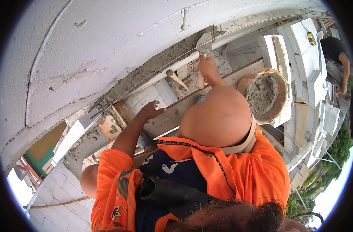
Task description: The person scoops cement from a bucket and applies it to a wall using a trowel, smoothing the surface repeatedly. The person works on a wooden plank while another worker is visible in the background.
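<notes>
My right hand (209, 70) is closed around the wooden handle of a trowel. The trowel's mortar-smeared blade (204, 43) lies over the bed of wet grey mortar (145, 71) along the base of the white block wall (106, 42). Lower and to the left, my left hand (152, 110) is held above a wooden plank (176, 112), fingers apart and nothing in them. Between my hands a hammer (178, 80) with a pale handle rests below the ledge. A taut string (161, 69) runs along the mortar.
Right of my right arm stands a round bucket (288, 94) of wet mortar (261, 92). White blocks (308, 77) are stacked beyond it, with a yellow tape measure (311, 38) on top. Another person (335, 58) is at the far right. Wood scraps (110, 127) lie left.
</notes>
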The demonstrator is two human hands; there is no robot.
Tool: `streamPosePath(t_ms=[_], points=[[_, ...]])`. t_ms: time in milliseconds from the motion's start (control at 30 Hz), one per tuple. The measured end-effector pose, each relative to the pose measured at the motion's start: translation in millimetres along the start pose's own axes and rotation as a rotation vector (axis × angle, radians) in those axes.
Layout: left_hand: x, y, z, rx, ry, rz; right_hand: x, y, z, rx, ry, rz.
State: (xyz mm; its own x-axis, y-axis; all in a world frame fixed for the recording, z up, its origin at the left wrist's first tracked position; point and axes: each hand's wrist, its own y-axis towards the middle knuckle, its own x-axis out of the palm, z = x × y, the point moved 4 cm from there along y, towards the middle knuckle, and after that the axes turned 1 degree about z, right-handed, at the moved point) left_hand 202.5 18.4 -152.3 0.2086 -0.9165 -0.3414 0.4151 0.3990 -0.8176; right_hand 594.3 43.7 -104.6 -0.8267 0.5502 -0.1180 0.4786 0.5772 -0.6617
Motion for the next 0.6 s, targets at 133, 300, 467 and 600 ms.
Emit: streamPosePath(t_ms=[133,300,467,600], points=[[-0.4,1.1,-0.3,-0.032,-0.011,-0.024,-10.3,14.2,-22.1,0.153,0.139,-0.06],[-1.8,3.7,-2.3,-0.041,-0.025,-0.027,19.2,-42.4,-29.5,0.229,-0.14,-0.225],[-2.2,7.3,-0.9,0.016,-0.036,-0.011,4.1,-33.6,-15.4,-0.139,-0.877,-0.291],[-2.4,10.6,-6.0,0.002,0.001,-0.022,-25.2,-14.5,-38.0,-0.213,-1.084,-0.058]])
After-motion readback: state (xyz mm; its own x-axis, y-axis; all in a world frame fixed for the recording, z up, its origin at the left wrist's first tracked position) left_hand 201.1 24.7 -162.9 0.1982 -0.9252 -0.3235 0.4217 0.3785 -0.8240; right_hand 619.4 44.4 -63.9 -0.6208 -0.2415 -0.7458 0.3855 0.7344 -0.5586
